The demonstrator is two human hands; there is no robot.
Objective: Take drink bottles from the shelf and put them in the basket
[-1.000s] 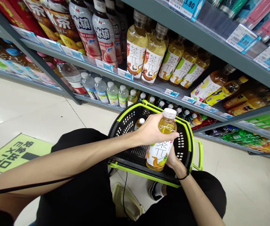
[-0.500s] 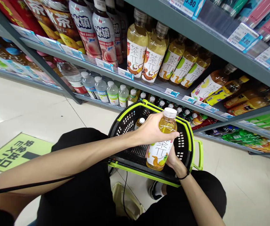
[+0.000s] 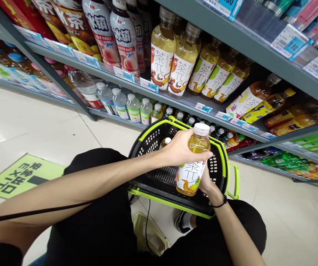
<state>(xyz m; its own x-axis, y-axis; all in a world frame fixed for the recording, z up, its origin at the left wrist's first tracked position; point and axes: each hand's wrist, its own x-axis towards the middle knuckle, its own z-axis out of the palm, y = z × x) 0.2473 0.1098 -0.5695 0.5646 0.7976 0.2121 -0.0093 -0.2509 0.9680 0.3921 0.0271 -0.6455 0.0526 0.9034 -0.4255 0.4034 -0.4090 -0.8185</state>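
A tea bottle [image 3: 190, 176] with yellow liquid, a white cap and a white label is held above the basket, tilted slightly. My left hand [image 3: 183, 149] wraps round its upper part just below the cap, thumb across the front. From behind and the right, my right hand [image 3: 205, 180] grips the lower part; most of its fingers are hidden by the bottle. Below lies the black shopping basket [image 3: 142, 175] with lime-green rims. Inside it, at the left, another bottle with a white cap [image 3: 166, 141] is partly covered by my left wrist.
Ahead stands a drinks shelf [image 3: 175, 101] with several similar tea bottles [image 3: 182, 70], peach drinks [image 3: 125, 44] and small water bottles [image 3: 120, 103]. A yellow-green floor sign [image 3: 23, 175] lies at the left. My knees flank the basket, and a dark cord hangs below it.
The held tea bottle has risen a little and shifted slightly right, with both hands still on it. The view has moved slightly.
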